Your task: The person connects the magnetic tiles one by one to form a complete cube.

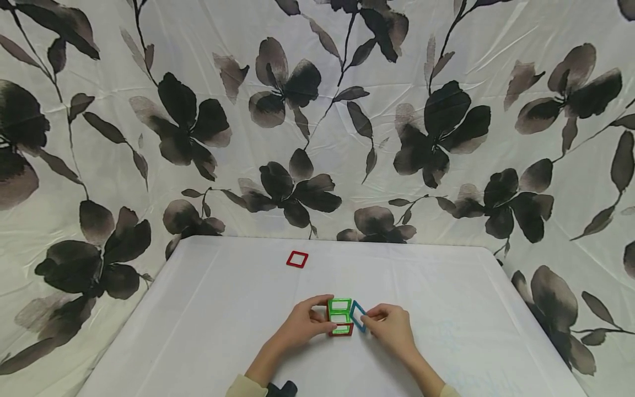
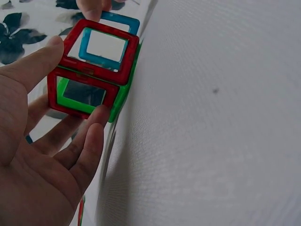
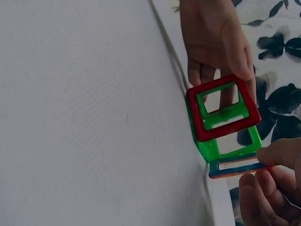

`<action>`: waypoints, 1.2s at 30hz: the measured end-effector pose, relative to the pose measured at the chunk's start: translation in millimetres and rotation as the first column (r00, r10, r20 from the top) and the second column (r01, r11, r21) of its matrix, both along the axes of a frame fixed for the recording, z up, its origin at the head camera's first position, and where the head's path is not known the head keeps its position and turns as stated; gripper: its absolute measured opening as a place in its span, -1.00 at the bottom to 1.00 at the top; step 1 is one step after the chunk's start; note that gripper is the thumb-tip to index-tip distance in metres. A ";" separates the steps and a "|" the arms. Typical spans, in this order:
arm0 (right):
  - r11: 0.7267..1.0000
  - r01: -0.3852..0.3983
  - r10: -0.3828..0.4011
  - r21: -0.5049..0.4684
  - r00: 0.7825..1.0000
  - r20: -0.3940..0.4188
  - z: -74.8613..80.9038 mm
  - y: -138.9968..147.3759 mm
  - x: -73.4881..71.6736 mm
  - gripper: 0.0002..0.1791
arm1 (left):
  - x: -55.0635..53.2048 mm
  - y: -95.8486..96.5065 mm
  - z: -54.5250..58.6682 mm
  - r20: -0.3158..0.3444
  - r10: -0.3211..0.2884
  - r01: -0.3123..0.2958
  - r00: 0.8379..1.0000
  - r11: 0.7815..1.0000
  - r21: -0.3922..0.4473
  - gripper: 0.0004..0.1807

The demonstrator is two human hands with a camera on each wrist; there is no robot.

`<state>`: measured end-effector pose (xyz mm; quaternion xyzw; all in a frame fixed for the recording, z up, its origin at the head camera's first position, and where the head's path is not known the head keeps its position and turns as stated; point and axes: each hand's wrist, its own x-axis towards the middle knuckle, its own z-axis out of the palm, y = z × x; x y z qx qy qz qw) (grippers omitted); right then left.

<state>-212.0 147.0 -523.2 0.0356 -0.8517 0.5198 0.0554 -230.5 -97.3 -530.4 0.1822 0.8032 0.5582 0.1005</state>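
Note:
My left hand (image 1: 303, 324) holds a small box-like structure of magnetic tiles (image 1: 339, 312), thumb and fingertips on its left side. Red square frames (image 2: 101, 73) face the left palm, while green frames (image 3: 207, 149) form the base and back. A blue square tile (image 1: 357, 324) is pinched between the thumb and fingers of my right hand (image 1: 394, 330). It stands upright at the structure's right side, close to a green frame. In the right wrist view its lower edge is near the green base corner; whether they touch I cannot tell.
A loose red square tile (image 1: 295, 266) lies farther back on the white table (image 1: 223, 309). A floral cloth (image 1: 367, 182) hangs behind the table's back edge. Some black object (image 1: 283, 389) shows beside the left sleeve at the bottom.

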 end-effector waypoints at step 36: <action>0.977 -0.103 0.125 -0.185 0.986 0.108 -1.5 -9.2 4.9 -0.72 | -2.7 -0.4 -3.7 -0.028 -0.011 0.011 1.000 1.000 0.006 -0.25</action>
